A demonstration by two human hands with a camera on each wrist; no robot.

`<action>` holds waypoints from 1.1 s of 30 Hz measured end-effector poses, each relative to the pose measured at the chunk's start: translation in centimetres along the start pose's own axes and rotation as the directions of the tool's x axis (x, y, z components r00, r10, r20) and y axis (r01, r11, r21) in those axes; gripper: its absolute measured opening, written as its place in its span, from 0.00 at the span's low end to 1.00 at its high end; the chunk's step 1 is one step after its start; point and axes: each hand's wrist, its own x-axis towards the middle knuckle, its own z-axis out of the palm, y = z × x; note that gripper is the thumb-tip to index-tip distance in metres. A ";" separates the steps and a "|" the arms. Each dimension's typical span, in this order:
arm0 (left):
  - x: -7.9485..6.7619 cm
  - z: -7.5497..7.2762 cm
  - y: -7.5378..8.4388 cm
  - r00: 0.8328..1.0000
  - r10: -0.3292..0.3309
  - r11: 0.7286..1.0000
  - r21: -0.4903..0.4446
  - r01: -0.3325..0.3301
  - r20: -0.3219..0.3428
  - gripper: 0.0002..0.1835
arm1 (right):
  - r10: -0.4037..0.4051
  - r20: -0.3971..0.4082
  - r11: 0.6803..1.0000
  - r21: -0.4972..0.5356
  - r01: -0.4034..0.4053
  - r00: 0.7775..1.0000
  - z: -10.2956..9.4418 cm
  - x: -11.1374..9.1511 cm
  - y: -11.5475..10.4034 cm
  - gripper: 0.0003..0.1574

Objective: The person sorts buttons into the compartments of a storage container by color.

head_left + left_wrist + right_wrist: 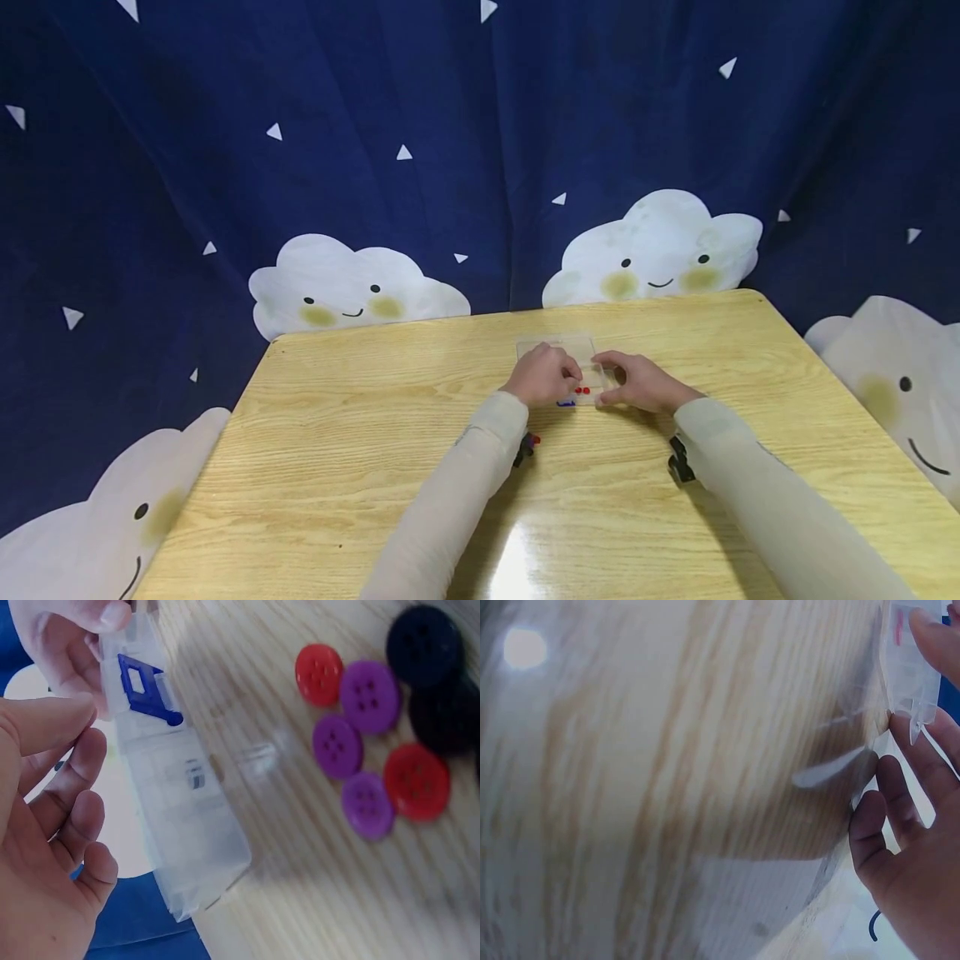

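A clear plastic box [558, 343] with a blue latch [146, 690] on its front stands on the table. My right hand [643, 383] grips its right end, thumb at the front and fingers towards the back. My left hand [546, 375] is over the box, fingers bent, with thumb and index fingertips together in the left wrist view; I cannot tell whether a small thing is between them. Close to those fingertips, small red buttons [586, 390] show at the box. Red, purple and black buttons [370, 697] lie on the table before the box.
The wooden table [360, 467] reaches back to a dark blue curtain [345, 100] printed with white clouds and triangles. Some of the loose buttons lie close by my left wrist, partly hidden by the sleeve in the head view.
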 end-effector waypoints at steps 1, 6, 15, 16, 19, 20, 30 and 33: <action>-0.2 -0.2 0.0 1.000 0.003 1.000 -0.017 -0.003 0.000 0.09 | -0.002 0.000 1.000 0.000 0.002 1.000 0.0 0.0 0.0 0.47; -1.3 -1.8 -0.1 0.998 0.054 0.994 -0.097 -0.055 -0.011 0.08 | -0.008 0.004 1.000 0.000 0.008 1.000 -0.2 0.1 0.0 0.48; -3.5 -4.1 -0.5 0.994 0.113 0.985 -0.132 -0.112 0.005 0.07 | 0.001 0.001 1.000 -0.016 -0.001 1.000 -0.6 0.2 -0.2 0.48; -3.7 -4.2 -0.6 0.992 0.122 0.985 -0.123 -0.120 0.009 0.07 | 0.008 0.002 1.000 -0.015 -0.008 1.000 -0.6 0.2 -0.3 0.48; -4.5 -4.3 -0.8 0.987 0.163 0.981 -0.108 -0.161 0.007 0.07 | 0.020 0.007 1.000 -0.016 -0.020 1.000 -0.6 0.2 -0.4 0.48; -4.8 -4.3 -0.8 0.985 0.174 0.979 -0.107 -0.173 0.006 0.07 | 0.021 0.009 1.000 -0.015 -0.021 1.000 -0.6 0.2 -0.4 0.48; -6.6 -4.5 -0.7 0.968 0.249 0.960 -0.139 -0.245 0.011 0.07 | 0.014 0.010 1.000 0.000 -0.014 1.000 -0.3 0.1 -0.4 0.48; -7.2 -4.2 -1.2 0.967 0.253 0.959 -0.132 -0.249 0.010 0.08 | 0.018 0.015 1.000 0.002 -0.018 1.000 -0.1 0.0 -0.3 0.49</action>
